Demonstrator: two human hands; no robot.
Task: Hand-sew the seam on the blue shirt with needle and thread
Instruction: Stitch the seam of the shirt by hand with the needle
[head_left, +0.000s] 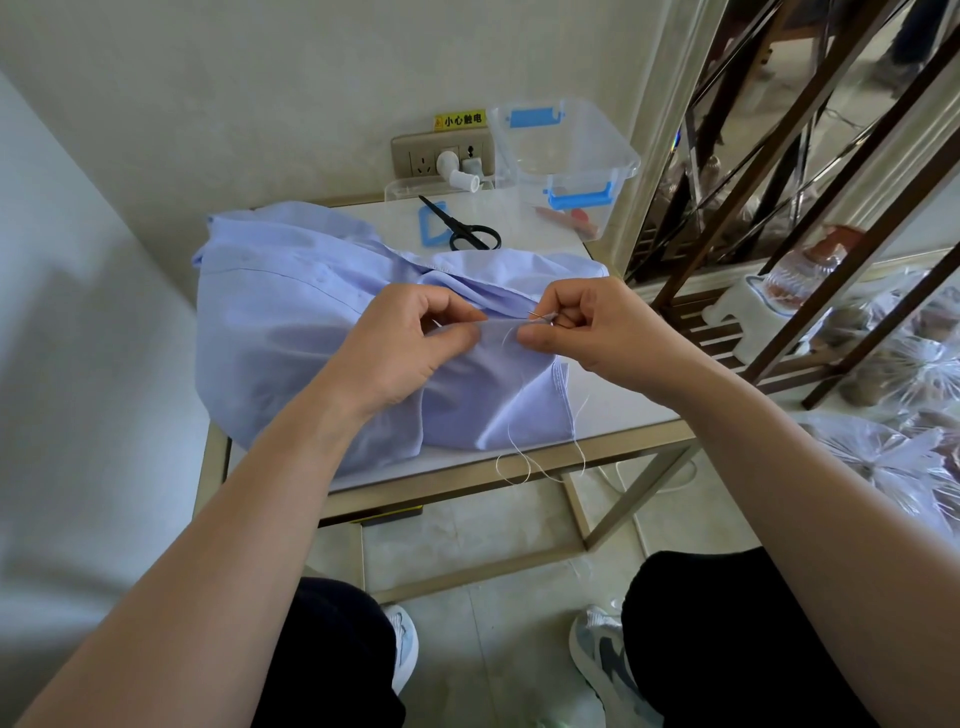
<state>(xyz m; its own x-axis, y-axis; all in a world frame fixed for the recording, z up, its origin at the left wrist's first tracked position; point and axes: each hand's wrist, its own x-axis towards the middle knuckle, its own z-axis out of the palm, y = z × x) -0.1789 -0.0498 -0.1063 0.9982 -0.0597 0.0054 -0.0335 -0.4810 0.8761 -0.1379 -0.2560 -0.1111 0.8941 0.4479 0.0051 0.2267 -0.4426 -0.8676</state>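
Mid-seam: the left hand (410, 343) is pinching a fold of the pale blue cotton shirt (291, 332) lying on the white-topped table (613, 415). The right hand (597, 327) is pinching the thin steel needle (537, 315) at the fold; white thread (519, 447) is trailing. Stitches completed: cannot tell.

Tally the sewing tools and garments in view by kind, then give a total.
Needle: 1
Scissors: 1
White thread spool: 1
Blue shirt: 1
Total: 4
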